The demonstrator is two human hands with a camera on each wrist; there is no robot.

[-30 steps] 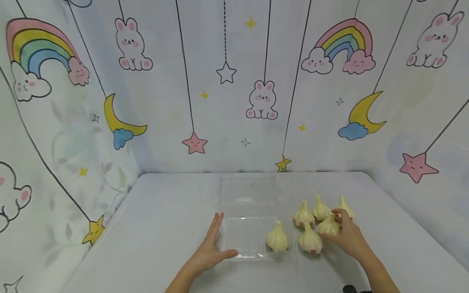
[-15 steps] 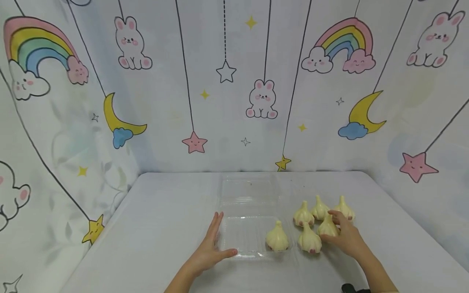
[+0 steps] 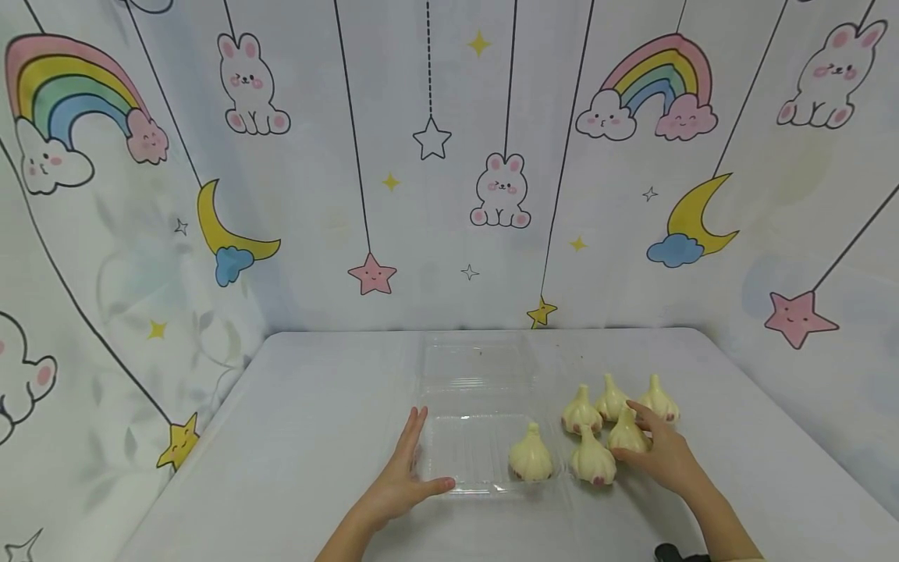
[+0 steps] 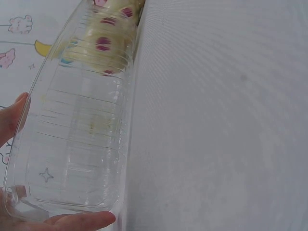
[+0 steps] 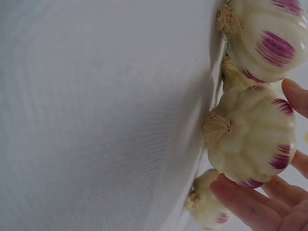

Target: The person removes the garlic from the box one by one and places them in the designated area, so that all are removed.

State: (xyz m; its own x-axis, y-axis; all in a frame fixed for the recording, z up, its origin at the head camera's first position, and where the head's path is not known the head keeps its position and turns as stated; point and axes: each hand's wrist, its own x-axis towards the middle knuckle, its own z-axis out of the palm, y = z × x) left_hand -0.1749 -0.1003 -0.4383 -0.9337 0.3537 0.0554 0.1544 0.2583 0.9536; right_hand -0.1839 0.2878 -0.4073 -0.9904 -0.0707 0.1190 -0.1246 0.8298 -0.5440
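My left hand [image 3: 402,480] rests at the left end of a clear plastic clamshell box [image 3: 463,453], thumb along its front edge and fingers straight up its far side. In the left wrist view the box's ribbed wall [image 4: 82,159] lies between thumb and fingers. One garlic bulb [image 3: 531,457] sits in the right part of the box. At the right, my right hand [image 3: 663,451] holds another garlic bulb [image 3: 625,439] between thumb and fingers. Seen from the right wrist, this bulb [image 5: 255,134] shows purple streaks and a tuft of roots, low by the white cloth.
Close around the held bulb stand other garlic bulbs: one in front [image 3: 593,462], two behind to the left [image 3: 580,414] and one at the back right [image 3: 659,402]. The box's lid [image 3: 477,367] lies folded back behind it. A patterned curtain [image 3: 435,211] encloses the white table [image 3: 337,406].
The fingers of my right hand have shifted slightly left around the bulb, and the bulb has edged left with the one in front of it. My left hand stays where it was.
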